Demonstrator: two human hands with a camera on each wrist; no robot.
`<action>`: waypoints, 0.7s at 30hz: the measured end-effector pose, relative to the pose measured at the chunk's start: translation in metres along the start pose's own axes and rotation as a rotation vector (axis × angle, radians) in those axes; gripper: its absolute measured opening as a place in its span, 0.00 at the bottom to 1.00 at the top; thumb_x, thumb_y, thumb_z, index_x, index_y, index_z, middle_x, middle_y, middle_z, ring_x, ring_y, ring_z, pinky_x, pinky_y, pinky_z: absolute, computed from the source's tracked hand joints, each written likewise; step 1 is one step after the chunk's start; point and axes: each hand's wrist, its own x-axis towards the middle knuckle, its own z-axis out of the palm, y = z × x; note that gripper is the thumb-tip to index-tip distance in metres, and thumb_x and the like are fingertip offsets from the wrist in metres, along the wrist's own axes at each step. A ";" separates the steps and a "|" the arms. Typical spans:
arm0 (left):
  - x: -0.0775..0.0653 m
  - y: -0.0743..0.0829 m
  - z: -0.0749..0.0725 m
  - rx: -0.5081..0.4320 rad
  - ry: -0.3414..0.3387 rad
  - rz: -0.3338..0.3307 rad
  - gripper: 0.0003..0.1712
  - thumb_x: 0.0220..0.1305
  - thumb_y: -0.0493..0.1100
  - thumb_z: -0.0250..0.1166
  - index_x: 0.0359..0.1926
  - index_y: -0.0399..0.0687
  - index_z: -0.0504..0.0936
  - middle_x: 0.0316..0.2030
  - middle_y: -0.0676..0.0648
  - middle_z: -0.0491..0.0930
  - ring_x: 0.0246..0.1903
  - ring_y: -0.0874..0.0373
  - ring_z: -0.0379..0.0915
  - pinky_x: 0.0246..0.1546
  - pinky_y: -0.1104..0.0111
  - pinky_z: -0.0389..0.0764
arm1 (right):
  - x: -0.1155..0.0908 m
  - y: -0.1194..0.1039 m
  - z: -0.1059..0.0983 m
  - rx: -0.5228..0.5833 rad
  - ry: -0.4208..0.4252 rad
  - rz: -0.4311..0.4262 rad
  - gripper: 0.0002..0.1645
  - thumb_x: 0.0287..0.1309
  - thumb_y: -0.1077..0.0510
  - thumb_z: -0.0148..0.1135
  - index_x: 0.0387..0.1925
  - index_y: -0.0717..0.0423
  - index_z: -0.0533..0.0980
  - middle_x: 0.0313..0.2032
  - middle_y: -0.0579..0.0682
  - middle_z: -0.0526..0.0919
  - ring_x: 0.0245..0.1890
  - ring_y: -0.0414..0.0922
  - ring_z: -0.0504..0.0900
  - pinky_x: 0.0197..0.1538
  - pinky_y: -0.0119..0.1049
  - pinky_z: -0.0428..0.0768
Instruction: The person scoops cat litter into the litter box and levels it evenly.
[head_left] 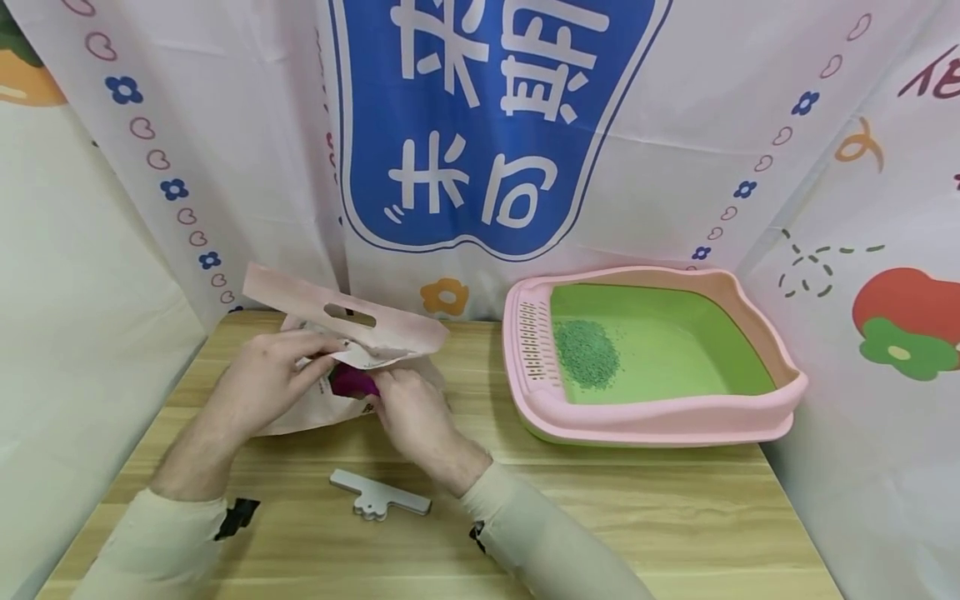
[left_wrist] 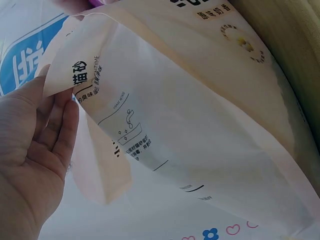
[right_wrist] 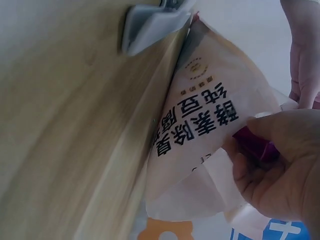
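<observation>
Nearest to the person, on the wooden table (head_left: 637,504), lies a grey clip (head_left: 381,493), touched by no hand. Beyond it is the right hand (head_left: 412,412), with its fingers curled around a purple scoop (head_left: 352,382); I call it a scoop by judgement, because most of it is hidden. The relation which matters most is this one: the scoop lies to the left of these fingers, at the mouth of the pale bag (head_left: 315,410), between the two hands. Its visible part runs from right to left, but its whole long axis I cannot tell. The left hand (head_left: 270,375) is just beside and pinches the edge of the bag's mouth. The handle strip (head_left: 307,297) crosses behind the fingers, its right end nearer to the person. Well apart to the right stands a pink and green tray (head_left: 660,425); green grains (head_left: 588,354) lie in its left end, the end nearer to the right hand. Behind hangs a printed cloth (head_left: 480,125).
</observation>
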 end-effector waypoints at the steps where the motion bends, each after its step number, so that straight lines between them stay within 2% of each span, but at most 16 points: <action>1: 0.000 0.000 0.001 -0.004 0.001 -0.003 0.15 0.65 0.31 0.85 0.51 0.48 0.99 0.51 0.41 0.99 0.62 0.26 0.93 0.56 0.35 0.94 | 0.001 0.001 0.001 -0.013 0.004 -0.008 0.13 0.85 0.51 0.73 0.60 0.52 0.88 0.52 0.48 0.97 0.53 0.46 0.97 0.53 0.40 0.96; 3: 0.001 -0.001 0.002 -0.004 0.003 -0.002 0.15 0.66 0.32 0.85 0.51 0.48 0.99 0.51 0.41 0.99 0.57 0.30 0.96 0.53 0.36 0.95 | 0.004 0.002 0.002 -0.015 0.008 -0.021 0.14 0.85 0.52 0.73 0.63 0.52 0.87 0.53 0.49 0.97 0.55 0.47 0.96 0.56 0.40 0.96; 5: 0.002 -0.001 0.003 -0.003 0.001 0.007 0.14 0.66 0.32 0.85 0.51 0.48 0.98 0.50 0.43 0.99 0.52 0.34 0.97 0.52 0.38 0.95 | 0.007 0.001 0.005 -0.004 -0.006 -0.016 0.15 0.86 0.53 0.72 0.64 0.54 0.86 0.52 0.50 0.97 0.53 0.47 0.97 0.54 0.40 0.96; 8: 0.003 0.000 0.004 -0.003 -0.001 0.015 0.13 0.67 0.32 0.84 0.50 0.48 0.98 0.48 0.44 1.00 0.50 0.38 0.98 0.52 0.41 0.96 | 0.012 -0.001 0.009 0.054 -0.050 0.035 0.12 0.88 0.54 0.68 0.61 0.55 0.87 0.45 0.49 0.96 0.43 0.43 0.96 0.42 0.36 0.93; 11: 0.004 0.000 0.004 -0.003 0.000 0.015 0.13 0.67 0.32 0.84 0.50 0.49 0.98 0.48 0.45 1.00 0.50 0.39 0.98 0.51 0.41 0.95 | 0.017 -0.003 0.013 0.142 -0.101 0.123 0.11 0.90 0.54 0.65 0.56 0.54 0.88 0.34 0.46 0.92 0.29 0.38 0.87 0.29 0.31 0.84; 14: 0.003 0.000 0.004 -0.009 -0.006 0.008 0.13 0.67 0.32 0.84 0.50 0.49 0.98 0.48 0.44 0.99 0.53 0.35 0.97 0.53 0.40 0.95 | 0.021 -0.004 0.018 0.208 -0.130 0.174 0.12 0.90 0.53 0.64 0.55 0.54 0.89 0.29 0.45 0.88 0.23 0.36 0.79 0.25 0.28 0.76; 17: 0.001 0.000 0.002 -0.017 -0.020 -0.011 0.13 0.67 0.31 0.84 0.50 0.47 0.98 0.49 0.42 0.99 0.59 0.28 0.94 0.60 0.35 0.93 | 0.021 -0.005 0.023 0.215 -0.130 0.144 0.14 0.90 0.53 0.65 0.63 0.55 0.87 0.39 0.48 0.94 0.31 0.37 0.87 0.32 0.28 0.85; 19: 0.000 0.000 0.001 -0.019 -0.029 -0.029 0.13 0.67 0.31 0.84 0.51 0.47 0.98 0.50 0.40 0.99 0.62 0.24 0.92 0.65 0.31 0.90 | 0.021 -0.005 0.027 0.201 -0.117 0.110 0.19 0.90 0.52 0.66 0.69 0.57 0.85 0.49 0.51 0.96 0.43 0.40 0.94 0.44 0.29 0.92; 21: 0.000 -0.001 0.000 -0.007 -0.034 -0.045 0.14 0.68 0.31 0.84 0.52 0.47 0.98 0.52 0.39 0.98 0.61 0.25 0.92 0.65 0.30 0.90 | 0.021 -0.005 0.029 0.183 -0.109 0.093 0.20 0.90 0.52 0.66 0.71 0.58 0.83 0.56 0.54 0.96 0.53 0.43 0.96 0.54 0.33 0.95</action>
